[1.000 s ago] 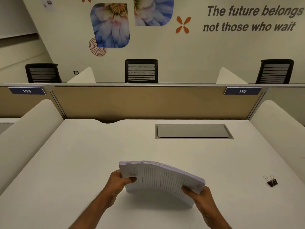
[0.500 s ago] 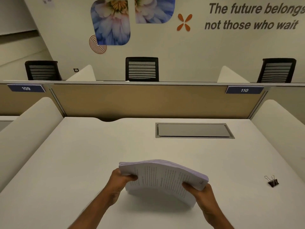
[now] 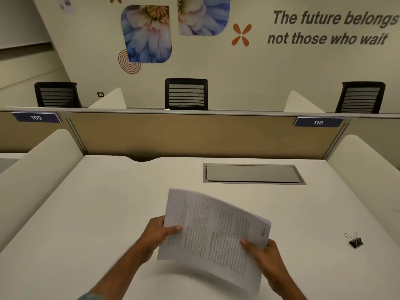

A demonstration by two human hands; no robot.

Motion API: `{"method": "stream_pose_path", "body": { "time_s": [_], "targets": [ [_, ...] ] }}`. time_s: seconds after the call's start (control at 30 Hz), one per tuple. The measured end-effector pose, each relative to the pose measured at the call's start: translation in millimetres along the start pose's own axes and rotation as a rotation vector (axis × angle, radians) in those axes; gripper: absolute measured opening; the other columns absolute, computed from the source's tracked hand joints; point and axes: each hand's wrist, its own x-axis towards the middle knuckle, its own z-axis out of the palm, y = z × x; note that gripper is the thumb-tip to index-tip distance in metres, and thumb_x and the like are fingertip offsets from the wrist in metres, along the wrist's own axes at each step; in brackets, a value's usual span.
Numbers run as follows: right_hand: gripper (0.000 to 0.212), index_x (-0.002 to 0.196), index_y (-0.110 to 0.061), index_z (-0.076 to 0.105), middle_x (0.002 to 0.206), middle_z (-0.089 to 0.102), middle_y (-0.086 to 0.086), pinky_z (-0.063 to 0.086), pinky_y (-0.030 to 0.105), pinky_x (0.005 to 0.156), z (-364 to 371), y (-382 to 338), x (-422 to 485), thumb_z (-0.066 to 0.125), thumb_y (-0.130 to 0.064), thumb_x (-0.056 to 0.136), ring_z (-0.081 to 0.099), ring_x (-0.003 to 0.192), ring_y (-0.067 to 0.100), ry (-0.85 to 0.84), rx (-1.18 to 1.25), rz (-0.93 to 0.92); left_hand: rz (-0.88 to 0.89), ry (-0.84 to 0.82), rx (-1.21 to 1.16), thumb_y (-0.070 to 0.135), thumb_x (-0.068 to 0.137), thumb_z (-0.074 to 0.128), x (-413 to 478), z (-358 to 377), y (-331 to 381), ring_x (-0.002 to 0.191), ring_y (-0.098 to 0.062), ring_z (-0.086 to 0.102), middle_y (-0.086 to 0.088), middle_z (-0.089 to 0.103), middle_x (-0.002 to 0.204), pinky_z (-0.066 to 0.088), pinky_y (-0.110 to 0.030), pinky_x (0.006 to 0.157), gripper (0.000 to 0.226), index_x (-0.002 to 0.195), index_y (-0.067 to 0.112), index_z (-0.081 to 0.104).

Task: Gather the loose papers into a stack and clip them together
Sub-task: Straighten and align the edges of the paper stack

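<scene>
The paper stack is held above the desk, its long axis running between the hands. It is gripped at its edges by the left hand and the right hand. The binder clip lies on the desk well to the right of the right hand, which is judged the nearer one.

papers were white with rows of dark print | clip was black with silver loops | desk was white | partition was tan | chairs were black, stripe-backed | tags were navy, white digits | flower pictures were blue-white
</scene>
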Motion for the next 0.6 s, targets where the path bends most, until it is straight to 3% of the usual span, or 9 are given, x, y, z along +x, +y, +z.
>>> {"method": "stream_pose_path", "body": {
  "time_s": [0.1, 0.27, 0.37, 0.5, 0.6],
  "targets": [
    [0.024, 0.112, -0.007, 0.075, 0.097, 0.082, 0.018, 0.067, 0.053, 0.074, -6.8, -14.1, -6.2, 0.078, -0.016, 0.09, 0.08, 0.085, 0.041, -0.02, 0.071, 0.015, 0.026, -0.051, 0.002, 0.028, 0.087, 0.083, -7.7, -8.6, 20.1, 0.097, -0.025, 0.08, -0.003, 0.083, 0.109, 0.064, -0.038, 0.08, 0.031, 0.115, 0.016, 0.077],
    [0.036, 0.112, -0.007, 0.075, 0.101, 0.082, 0.022, 0.065, 0.049, 0.071, -11.2, -28.4, -21.4, 0.084, -0.007, 0.077, 0.08, 0.087, 0.044, 0.005, 0.224, 0.087, -0.047, -0.149, -0.246, 0.024, 0.088, 0.081, -25.9, -17.7, 35.4, 0.109, -0.043, 0.075, -0.019, 0.078, 0.122, 0.064, -0.051, 0.088, 0.039, 0.125, 0.014, 0.073],
    [0.042, 0.11, -0.007, 0.075, 0.1, 0.082, 0.02, 0.064, 0.044, 0.071, -9.7, -33.3, -29.3, 0.086, -0.007, 0.07, 0.081, 0.084, 0.041, 0.048, 0.289, 0.132, -0.06, -0.213, -0.339, 0.021, 0.092, 0.076, -39.3, -22.9, 35.5, 0.118, -0.038, 0.072, -0.017, 0.075, 0.13, 0.063, -0.044, 0.091, 0.039, 0.13, 0.014, 0.072],
    [0.039, 0.112, -0.006, 0.074, 0.096, 0.083, 0.018, 0.061, 0.041, 0.074, -4.4, -31.6, -33.1, 0.083, -0.001, 0.074, 0.078, 0.091, 0.04, 0.168, 0.402, 0.176, -0.047, -0.161, -0.553, 0.016, 0.084, 0.076, -58.6, -19.3, 21.5, 0.09, -0.027, 0.075, -0.017, 0.077, 0.124, 0.066, -0.035, 0.074, 0.051, 0.133, 0.007, 0.069],
    [0.037, 0.11, -0.008, 0.073, 0.099, 0.083, 0.019, 0.06, 0.046, 0.081, 9.6, -26.7, -38.8, 0.082, 0.002, 0.076, 0.076, 0.096, 0.039, 0.213, 0.48, 0.211, -0.052, -0.139, -0.653, 0.015, 0.083, 0.074, -75.1, 11.4, 15.5, 0.086, -0.028, 0.076, -0.017, 0.077, 0.119, 0.067, -0.039, 0.076, 0.052, 0.134, 0.005, 0.066]
  ]
}}
